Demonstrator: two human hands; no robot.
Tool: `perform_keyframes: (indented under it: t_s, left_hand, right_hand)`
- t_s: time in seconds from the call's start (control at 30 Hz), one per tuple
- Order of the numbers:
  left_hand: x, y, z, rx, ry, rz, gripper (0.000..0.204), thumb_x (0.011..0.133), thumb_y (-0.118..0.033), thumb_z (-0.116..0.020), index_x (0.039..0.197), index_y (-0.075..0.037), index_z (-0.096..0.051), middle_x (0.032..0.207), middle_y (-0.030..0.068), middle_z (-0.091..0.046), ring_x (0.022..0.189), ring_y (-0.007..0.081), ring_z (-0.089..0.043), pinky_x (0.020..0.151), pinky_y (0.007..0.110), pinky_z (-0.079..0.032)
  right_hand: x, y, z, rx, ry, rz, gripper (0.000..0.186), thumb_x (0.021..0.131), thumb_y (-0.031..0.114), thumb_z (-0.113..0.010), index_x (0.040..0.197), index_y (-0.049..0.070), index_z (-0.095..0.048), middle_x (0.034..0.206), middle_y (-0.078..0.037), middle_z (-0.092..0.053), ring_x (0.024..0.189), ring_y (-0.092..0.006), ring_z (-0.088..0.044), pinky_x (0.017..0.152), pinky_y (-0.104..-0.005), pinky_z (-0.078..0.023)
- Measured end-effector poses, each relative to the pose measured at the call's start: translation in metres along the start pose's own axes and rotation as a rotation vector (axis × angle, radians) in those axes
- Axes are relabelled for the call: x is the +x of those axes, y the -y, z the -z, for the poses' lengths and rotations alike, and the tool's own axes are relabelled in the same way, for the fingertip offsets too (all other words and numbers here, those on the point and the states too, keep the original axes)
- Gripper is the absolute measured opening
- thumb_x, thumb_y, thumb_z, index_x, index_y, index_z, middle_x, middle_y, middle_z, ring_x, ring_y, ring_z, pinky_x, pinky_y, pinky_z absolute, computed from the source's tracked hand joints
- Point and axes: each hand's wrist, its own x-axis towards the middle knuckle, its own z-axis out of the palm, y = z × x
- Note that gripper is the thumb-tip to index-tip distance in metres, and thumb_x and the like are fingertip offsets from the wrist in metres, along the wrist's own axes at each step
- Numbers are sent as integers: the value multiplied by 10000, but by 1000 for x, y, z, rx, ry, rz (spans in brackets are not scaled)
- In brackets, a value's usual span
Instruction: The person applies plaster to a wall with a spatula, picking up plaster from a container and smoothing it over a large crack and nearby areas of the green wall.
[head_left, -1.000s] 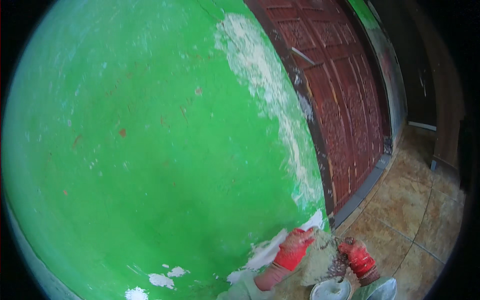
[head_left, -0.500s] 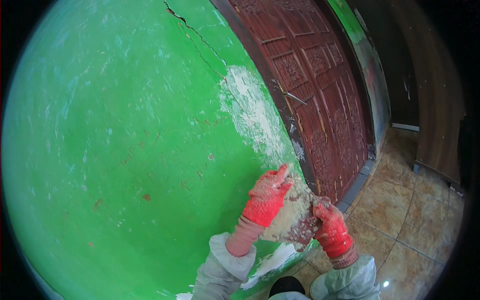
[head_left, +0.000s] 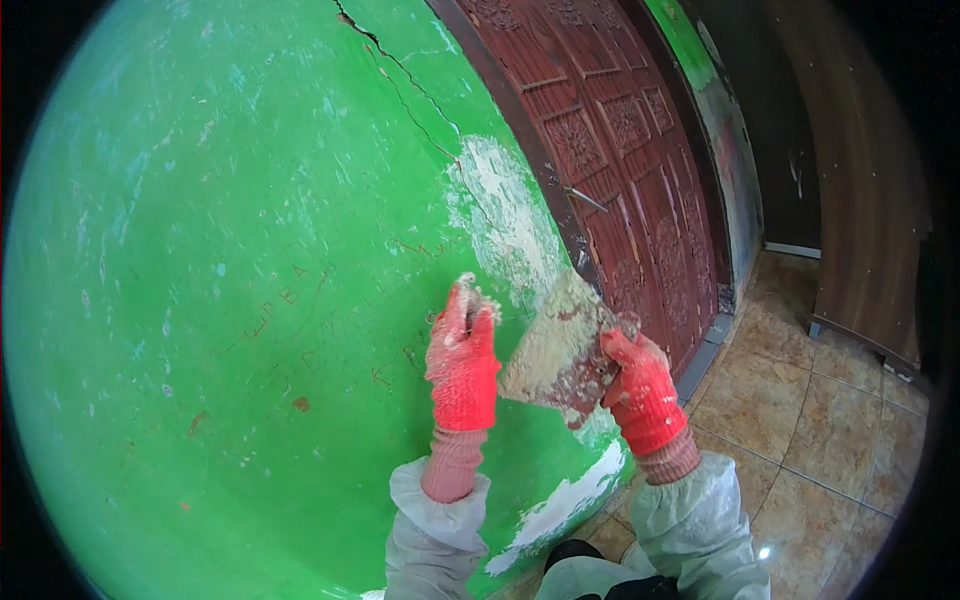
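Note:
My right hand (head_left: 640, 390), in a red glove, grips a flat, wide plaster-smeared tool (head_left: 555, 350) by its edge, a pale mass spread over its face. Just left of it my left hand (head_left: 463, 360), also red-gloved, is raised with its fingers closed round something small and crusted that I cannot make out. Both hands are in front of the green wall (head_left: 250, 300), below a long jagged crack (head_left: 410, 80) and a rough white patch (head_left: 495, 200). Another white patch (head_left: 560, 505) lies low on the wall, beside my forearms.
A carved wooden door (head_left: 620, 160) with a lever handle (head_left: 585, 197) stands right of the wall, in a dark frame. Farther right are a dark brown panel (head_left: 860, 230) and a tiled floor (head_left: 780, 420) running below the door. My dark footwear (head_left: 570, 555) shows at the bottom.
Both hands have risen along the wall from low near the floor. My left hand has since moved left, apart from the smeared tool, which my right hand still holds.

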Motion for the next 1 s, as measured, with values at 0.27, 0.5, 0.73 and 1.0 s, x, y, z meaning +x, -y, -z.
perform_keyframes:
  t_s: [0.27,0.5,0.73,1.0]
  left_hand:
    - [-11,-11,20,48,4,168,419,887,-147,-565,1296,-89,-488,1064,110,-556,752,136,-550,601,268,-485]
    - [-28,7,49,142,4,-30,411,886,-144,-558,1276,-39,-484,1050,135,-579,826,196,-567,691,305,-485]
    - [-30,-6,58,3,37,150,382,888,-125,-547,1256,-34,-495,1049,157,-597,885,237,-576,759,334,-481]
    - [-40,22,77,92,40,-115,393,891,-122,-559,1276,-77,-498,1005,72,-586,845,131,-547,716,260,-464]
  right_hand:
    - [36,11,-35,-299,5,248,260,837,287,-583,846,28,-600,681,-63,-557,480,-171,-531,388,-308,-384]
    - [34,38,-77,-457,-164,244,281,785,312,-635,857,41,-611,656,-57,-571,449,-170,-520,415,-313,-398]
    - [55,33,-125,-839,-277,674,305,830,244,-567,1024,16,-626,812,-195,-650,798,-327,-639,722,-388,-479]
    - [66,36,-187,-1163,-399,862,283,842,243,-539,1010,28,-610,894,-224,-632,872,-397,-600,768,-457,-474]
